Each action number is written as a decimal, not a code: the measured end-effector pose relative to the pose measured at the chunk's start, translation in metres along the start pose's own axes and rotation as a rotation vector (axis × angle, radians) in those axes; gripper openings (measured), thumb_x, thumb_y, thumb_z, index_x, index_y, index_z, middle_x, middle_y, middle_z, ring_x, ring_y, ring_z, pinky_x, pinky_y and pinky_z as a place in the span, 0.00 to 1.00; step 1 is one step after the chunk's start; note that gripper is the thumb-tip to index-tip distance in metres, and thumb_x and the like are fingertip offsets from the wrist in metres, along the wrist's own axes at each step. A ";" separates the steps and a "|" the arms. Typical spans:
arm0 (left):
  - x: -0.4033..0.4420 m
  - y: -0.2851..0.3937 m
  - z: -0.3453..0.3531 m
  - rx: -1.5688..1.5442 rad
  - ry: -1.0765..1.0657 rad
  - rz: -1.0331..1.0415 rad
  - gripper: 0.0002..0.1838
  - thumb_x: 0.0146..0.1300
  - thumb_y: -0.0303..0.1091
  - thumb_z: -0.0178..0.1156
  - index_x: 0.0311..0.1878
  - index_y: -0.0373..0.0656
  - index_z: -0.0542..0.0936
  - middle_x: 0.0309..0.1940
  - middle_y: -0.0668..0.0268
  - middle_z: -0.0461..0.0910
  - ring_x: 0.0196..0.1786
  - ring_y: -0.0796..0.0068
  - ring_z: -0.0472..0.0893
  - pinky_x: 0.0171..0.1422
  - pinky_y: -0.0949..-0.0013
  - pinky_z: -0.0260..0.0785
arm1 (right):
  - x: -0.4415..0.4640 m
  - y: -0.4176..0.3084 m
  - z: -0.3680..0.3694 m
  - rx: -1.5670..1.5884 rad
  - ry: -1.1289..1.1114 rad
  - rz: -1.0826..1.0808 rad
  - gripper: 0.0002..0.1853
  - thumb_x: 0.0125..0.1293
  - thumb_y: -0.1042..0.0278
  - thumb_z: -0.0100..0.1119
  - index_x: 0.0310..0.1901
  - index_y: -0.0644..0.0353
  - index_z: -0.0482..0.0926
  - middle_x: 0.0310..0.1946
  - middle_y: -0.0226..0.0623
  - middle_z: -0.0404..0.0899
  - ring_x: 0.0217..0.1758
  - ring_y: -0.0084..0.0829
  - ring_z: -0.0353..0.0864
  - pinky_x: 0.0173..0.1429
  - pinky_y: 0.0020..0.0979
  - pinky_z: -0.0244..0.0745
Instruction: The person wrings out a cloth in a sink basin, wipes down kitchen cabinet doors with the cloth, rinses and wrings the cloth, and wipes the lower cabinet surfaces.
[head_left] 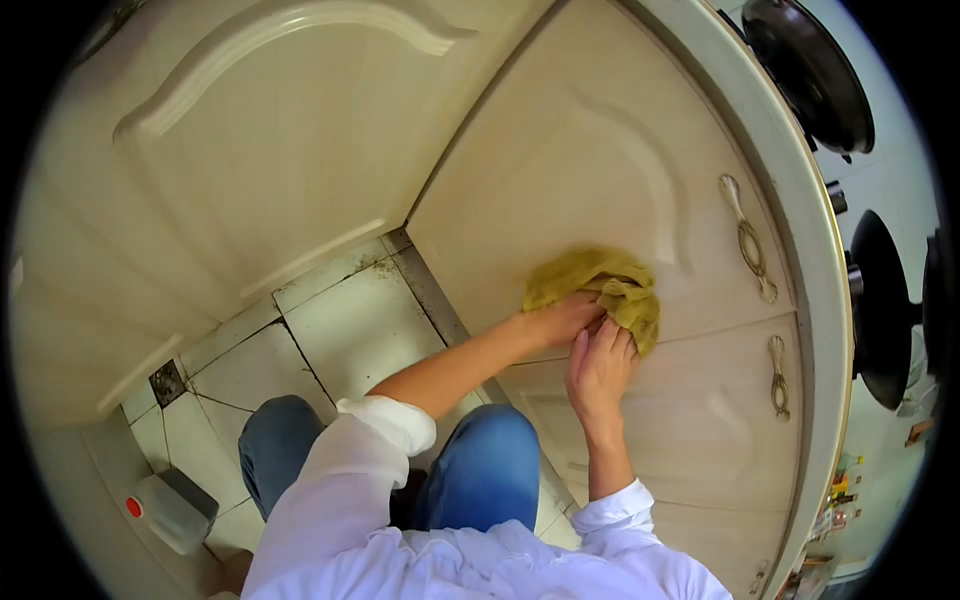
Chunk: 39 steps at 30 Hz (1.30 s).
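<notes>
A crumpled olive-yellow cloth is bunched against a cream cabinet door. My left hand reaches in from the left and grips the cloth's lower side, its fingertips partly hidden in the folds. Close beside it, my right hand comes up from below, with its fingers closed on the hanging right part of the cloth. The two hands touch or nearly touch. Both white sleeves are pushed up the forearms.
Ornate metal handles stick out from the cabinet fronts. A countertop edge curves along the right, with a dark pan and a black wok beyond. A plastic jug with a red cap stands on the tiled floor.
</notes>
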<state>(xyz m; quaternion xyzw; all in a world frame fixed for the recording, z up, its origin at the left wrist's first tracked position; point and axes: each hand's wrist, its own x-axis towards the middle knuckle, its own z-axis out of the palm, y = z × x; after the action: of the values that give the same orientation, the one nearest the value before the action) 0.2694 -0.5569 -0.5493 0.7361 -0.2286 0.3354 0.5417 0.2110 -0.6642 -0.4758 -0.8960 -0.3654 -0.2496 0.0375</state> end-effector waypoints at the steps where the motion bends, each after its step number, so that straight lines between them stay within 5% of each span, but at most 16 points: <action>1: 0.003 -0.001 -0.014 0.117 0.032 0.071 0.23 0.61 0.40 0.51 0.58 0.42 0.73 0.60 0.57 0.71 0.67 0.54 0.64 0.70 0.53 0.55 | 0.007 -0.004 0.004 0.004 -0.022 -0.020 0.32 0.63 0.70 0.52 0.66 0.72 0.56 0.56 0.57 0.67 0.59 0.58 0.64 0.64 0.51 0.54; 3: 0.047 0.003 -0.065 0.219 -0.093 0.078 0.21 0.60 0.39 0.52 0.55 0.42 0.75 0.56 0.58 0.74 0.61 0.54 0.69 0.66 0.52 0.59 | 0.042 -0.014 0.000 0.086 -0.123 0.084 0.31 0.63 0.69 0.53 0.66 0.71 0.57 0.56 0.55 0.66 0.58 0.58 0.64 0.63 0.52 0.54; 4: 0.059 0.000 -0.089 0.205 -0.226 -0.024 0.21 0.60 0.39 0.52 0.55 0.43 0.75 0.54 0.58 0.75 0.58 0.53 0.71 0.64 0.51 0.60 | 0.059 -0.024 0.002 0.014 0.026 -0.024 0.30 0.63 0.68 0.53 0.65 0.69 0.58 0.54 0.54 0.68 0.57 0.56 0.65 0.62 0.52 0.55; 6: 0.052 -0.021 -0.086 0.352 0.146 0.199 0.20 0.59 0.39 0.53 0.54 0.44 0.75 0.52 0.58 0.76 0.57 0.52 0.72 0.62 0.52 0.61 | 0.089 -0.041 0.007 -0.055 0.182 -0.118 0.29 0.63 0.68 0.53 0.64 0.68 0.59 0.52 0.52 0.69 0.57 0.55 0.65 0.61 0.52 0.55; 9: 0.035 -0.036 -0.092 0.399 0.436 0.063 0.20 0.58 0.40 0.54 0.53 0.43 0.75 0.52 0.57 0.77 0.56 0.53 0.72 0.59 0.53 0.62 | 0.101 -0.055 0.034 -0.043 0.175 -0.148 0.27 0.61 0.68 0.53 0.62 0.65 0.64 0.52 0.52 0.71 0.52 0.52 0.71 0.55 0.52 0.63; 12: -0.019 -0.095 -0.088 0.365 0.484 -0.116 0.21 0.60 0.41 0.54 0.54 0.42 0.74 0.53 0.56 0.75 0.56 0.53 0.72 0.60 0.55 0.61 | 0.093 -0.064 0.088 -0.016 0.043 -0.216 0.26 0.61 0.65 0.54 0.60 0.65 0.67 0.49 0.47 0.74 0.50 0.48 0.73 0.52 0.47 0.65; 17: -0.160 -0.207 -0.015 -0.612 0.921 -0.262 0.23 0.62 0.44 0.53 0.58 0.43 0.70 0.58 0.59 0.69 0.59 0.52 0.67 0.66 0.53 0.54 | 0.036 -0.074 0.230 0.044 -0.163 -0.486 0.26 0.59 0.61 0.55 0.58 0.64 0.70 0.45 0.46 0.79 0.46 0.45 0.77 0.49 0.43 0.69; 20: -0.192 -0.216 -0.019 0.113 0.694 -0.309 0.23 0.64 0.45 0.52 0.58 0.43 0.70 0.57 0.60 0.69 0.59 0.55 0.68 0.66 0.55 0.55 | 0.024 -0.078 0.240 0.058 -0.227 -0.529 0.25 0.59 0.61 0.54 0.57 0.65 0.71 0.44 0.47 0.79 0.48 0.41 0.77 0.51 0.39 0.70; 23: -0.157 -0.156 -0.038 0.339 0.620 -0.320 0.23 0.65 0.45 0.50 0.58 0.42 0.70 0.54 0.59 0.70 0.56 0.57 0.70 0.64 0.58 0.58 | 0.029 -0.078 0.205 0.078 -0.184 -0.492 0.25 0.62 0.57 0.54 0.57 0.65 0.72 0.44 0.47 0.79 0.47 0.42 0.78 0.51 0.39 0.70; 25: -0.106 -0.113 -0.038 -0.370 0.714 -0.053 0.21 0.64 0.46 0.51 0.52 0.40 0.72 0.48 0.58 0.72 0.52 0.59 0.71 0.61 0.58 0.60 | 0.046 -0.076 0.153 0.060 -0.245 -0.277 0.27 0.64 0.54 0.55 0.56 0.68 0.71 0.45 0.49 0.79 0.48 0.45 0.77 0.53 0.41 0.69; 27: -0.033 -0.062 -0.053 -0.223 0.650 0.079 0.19 0.59 0.48 0.52 0.44 0.41 0.75 0.43 0.58 0.74 0.49 0.58 0.69 0.56 0.53 0.60 | 0.061 -0.054 0.100 0.018 0.050 -0.244 0.28 0.64 0.54 0.56 0.57 0.70 0.70 0.47 0.51 0.77 0.51 0.48 0.75 0.56 0.43 0.68; 29: 0.026 -0.005 -0.059 0.357 0.638 0.209 0.22 0.54 0.47 0.55 0.47 0.43 0.76 0.49 0.56 0.74 0.59 0.48 0.65 0.65 0.42 0.53 | 0.075 -0.035 0.035 0.115 0.280 -0.194 0.29 0.66 0.56 0.56 0.59 0.72 0.68 0.52 0.57 0.73 0.55 0.55 0.72 0.60 0.46 0.65; 31: 0.047 0.026 -0.044 0.363 0.553 0.251 0.28 0.58 0.45 0.53 0.62 0.47 0.70 0.64 0.59 0.65 0.72 0.45 0.55 0.73 0.38 0.40 | 0.073 -0.030 0.006 0.236 0.294 -0.136 0.28 0.67 0.56 0.55 0.60 0.73 0.67 0.56 0.59 0.71 0.58 0.56 0.70 0.63 0.47 0.64; 33: 0.044 0.004 -0.029 0.488 0.479 0.211 0.29 0.58 0.46 0.53 0.64 0.49 0.68 0.66 0.59 0.63 0.73 0.47 0.53 0.74 0.38 0.39 | 0.063 -0.025 0.012 -0.309 0.434 -0.201 0.28 0.67 0.57 0.55 0.60 0.72 0.66 0.55 0.58 0.70 0.57 0.55 0.70 0.61 0.46 0.64; 36: 0.008 -0.024 -0.028 0.441 0.566 0.060 0.26 0.60 0.48 0.53 0.60 0.49 0.72 0.62 0.59 0.67 0.69 0.50 0.59 0.69 0.37 0.45 | 0.042 -0.030 0.036 -0.021 0.077 -0.083 0.33 0.63 0.54 0.59 0.62 0.68 0.65 0.55 0.57 0.70 0.57 0.55 0.69 0.58 0.48 0.63; 39: -0.046 -0.076 -0.026 0.352 0.535 -0.164 0.28 0.56 0.48 0.58 0.59 0.48 0.72 0.59 0.59 0.69 0.66 0.52 0.62 0.66 0.39 0.50 | 0.027 -0.034 0.075 0.123 -0.248 -0.224 0.36 0.61 0.52 0.62 0.64 0.67 0.63 0.56 0.54 0.69 0.58 0.54 0.68 0.59 0.47 0.63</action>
<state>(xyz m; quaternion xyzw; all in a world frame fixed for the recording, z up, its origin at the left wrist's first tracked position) 0.2858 -0.5100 -0.6275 0.7201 0.0433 0.5066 0.4722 0.2361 -0.6033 -0.5321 -0.8696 -0.4793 -0.1169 0.0188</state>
